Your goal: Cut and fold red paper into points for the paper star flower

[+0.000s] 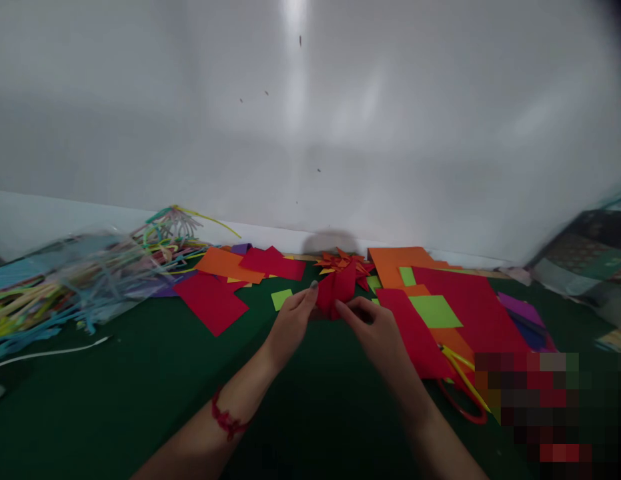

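Observation:
A folded piece of red paper point(336, 291) is held over the dark green table point(140, 373) by both my hands. My left hand point(290, 325) pinches its left side with thumb and fingers closed. My right hand point(373, 333) grips its lower right edge, fingers curled. A red string bracelet point(226, 419) circles my left wrist. Behind the folded paper lies a small heap of orange and red cut paper shapes point(343, 261).
Loose red, orange and light green paper sheets point(440, 300) cover the table to the right and behind. Red-handled scissors point(463, 390) lie at the right. A clear bag with coloured pipe cleaners point(85, 280) sits at the left. A white wall rises behind.

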`<state>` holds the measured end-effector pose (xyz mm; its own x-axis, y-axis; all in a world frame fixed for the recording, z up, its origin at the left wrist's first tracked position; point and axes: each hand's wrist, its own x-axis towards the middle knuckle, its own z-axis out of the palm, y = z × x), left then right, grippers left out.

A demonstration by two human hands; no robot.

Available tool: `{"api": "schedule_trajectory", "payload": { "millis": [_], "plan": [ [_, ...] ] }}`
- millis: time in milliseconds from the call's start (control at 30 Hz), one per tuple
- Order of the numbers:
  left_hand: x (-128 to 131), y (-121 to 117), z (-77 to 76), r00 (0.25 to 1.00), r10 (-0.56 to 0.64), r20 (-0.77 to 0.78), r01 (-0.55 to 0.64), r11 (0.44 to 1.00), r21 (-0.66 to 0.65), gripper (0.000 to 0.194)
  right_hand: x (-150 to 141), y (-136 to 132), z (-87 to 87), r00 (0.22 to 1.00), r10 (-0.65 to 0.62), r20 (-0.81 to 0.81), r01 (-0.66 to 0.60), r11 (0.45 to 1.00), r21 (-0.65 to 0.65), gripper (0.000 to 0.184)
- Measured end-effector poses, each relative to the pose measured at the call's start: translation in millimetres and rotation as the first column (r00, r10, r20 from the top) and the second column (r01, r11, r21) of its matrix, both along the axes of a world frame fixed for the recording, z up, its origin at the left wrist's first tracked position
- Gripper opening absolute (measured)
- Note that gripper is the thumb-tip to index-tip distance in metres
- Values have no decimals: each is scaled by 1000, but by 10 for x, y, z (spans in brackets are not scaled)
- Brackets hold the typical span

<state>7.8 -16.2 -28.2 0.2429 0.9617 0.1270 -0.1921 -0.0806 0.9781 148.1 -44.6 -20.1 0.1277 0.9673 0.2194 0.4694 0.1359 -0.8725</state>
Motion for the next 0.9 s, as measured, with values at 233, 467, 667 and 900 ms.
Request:
{"api": "schedule_trajectory", "payload": {
  "millis": [233, 467, 667, 900],
  "plan": [
    [-24, -7, 42, 983, 9, -183, 15, 992, 129, 40, -5, -15, 13, 999, -13, 45, 13, 1000, 16, 31],
    [-43, 1, 42, 941, 39, -337, 23, 984, 179, 41, -10, -15, -16, 986, -41, 163, 31, 998, 62, 25],
    [-57, 18, 26, 958, -55, -282, 95, 987, 130, 41, 7, 11, -38, 993, 5, 118, -3, 1000, -17, 27],
    [-66, 16, 40, 938, -71, -340, 130, 980, 153, 40, 14, 5, -43, 995, 32, 96, -26, 998, -61, 27]
  ]
}}
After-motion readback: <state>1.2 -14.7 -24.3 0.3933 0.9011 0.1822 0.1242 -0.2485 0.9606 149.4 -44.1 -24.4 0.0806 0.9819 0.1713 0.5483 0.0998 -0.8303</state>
